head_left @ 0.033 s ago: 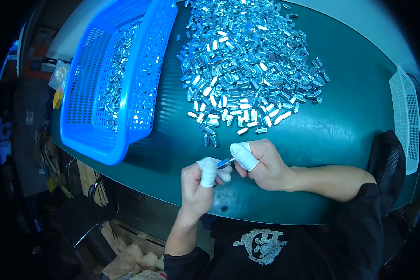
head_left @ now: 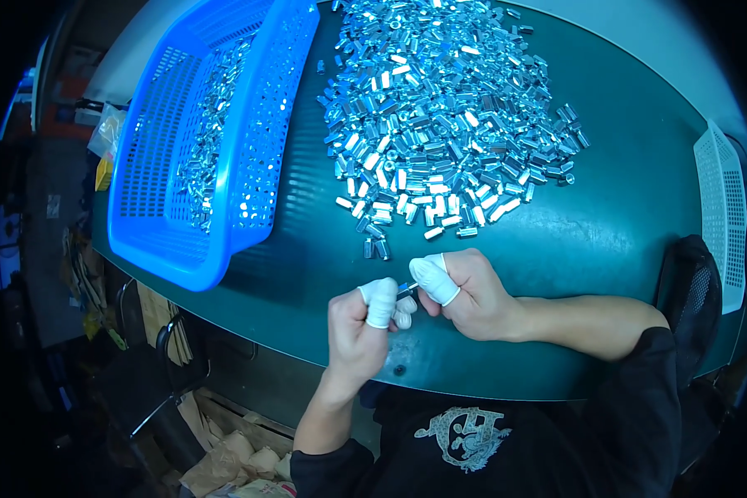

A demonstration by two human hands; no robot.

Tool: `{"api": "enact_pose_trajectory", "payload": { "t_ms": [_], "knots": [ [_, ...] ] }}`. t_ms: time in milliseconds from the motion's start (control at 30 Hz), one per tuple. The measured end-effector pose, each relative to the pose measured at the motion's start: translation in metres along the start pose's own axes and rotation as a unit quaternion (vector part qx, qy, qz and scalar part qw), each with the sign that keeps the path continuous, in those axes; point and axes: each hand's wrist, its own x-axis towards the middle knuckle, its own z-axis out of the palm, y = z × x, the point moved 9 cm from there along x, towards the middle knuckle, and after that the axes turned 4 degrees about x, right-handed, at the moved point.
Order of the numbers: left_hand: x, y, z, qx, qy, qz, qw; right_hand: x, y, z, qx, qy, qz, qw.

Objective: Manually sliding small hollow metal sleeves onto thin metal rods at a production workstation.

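Note:
My left hand (head_left: 358,332), with white finger cots on its thumb and fingers, pinches a shiny hexagonal metal standoff (head_left: 404,291); the thumb covers most of it. My right hand (head_left: 473,295), also in white finger cots, grips a thin metal rod (head_left: 413,285). The rod's visible end meets the standoff, and its other end is hidden in my fingers. Beyond my hands lies a wide heap of similar metal standoffs (head_left: 440,158) on the green tabletop (head_left: 539,249). Two loose standoffs (head_left: 376,249) lie side by side at the heap's near edge.
On the left stands a blue perforated plastic basket (head_left: 212,270) partly filled with small metal pieces (head_left: 207,141). A white perforated basket (head_left: 722,224) is at the far right, beside a black mesh chair back (head_left: 690,299). Brown paper (head_left: 224,465) lies below the table at the lower left.
My left hand has shifted slightly right, and its thumb has come over the standoff, covering more of it. My right hand stays almost still. The whole view has shifted very slightly.

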Motion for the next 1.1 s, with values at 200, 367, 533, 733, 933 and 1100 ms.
{"api": "enact_pose_trajectory", "payload": {
  "t_ms": [200, 367, 533, 733, 933, 1100],
  "knots": [
    [-0.007, 0.055, -0.009, 0.126, 0.164, 0.235, 0.95, -0.002, 0.007, -0.002, 0.02, -0.002, 0.048, 0.999],
    [-0.06, 0.112, -0.046, 0.408, 0.255, 0.357, 0.801, 0.0, 0.028, -0.009, 0.163, 0.029, 0.142, 0.976],
    [-0.063, 0.147, -0.123, 0.414, 0.448, 0.326, 0.722, -0.003, 0.002, 0.004, 0.008, -0.034, 0.034, 0.999],
    [-0.043, 0.135, -0.053, 0.497, 0.338, 0.451, 0.66, 0.001, 0.003, -0.001, -0.013, -0.006, 0.004, 1.0],
    [0.04, 0.084, -0.039, 0.514, 0.207, 0.343, 0.758, 0.001, -0.004, 0.002, -0.016, -0.025, -0.011, 1.0],
    [0.034, 0.08, -0.04, 0.524, 0.205, 0.322, 0.761, 0.0, -0.002, 0.004, -0.023, -0.025, -0.035, 0.999]
  ]
}}
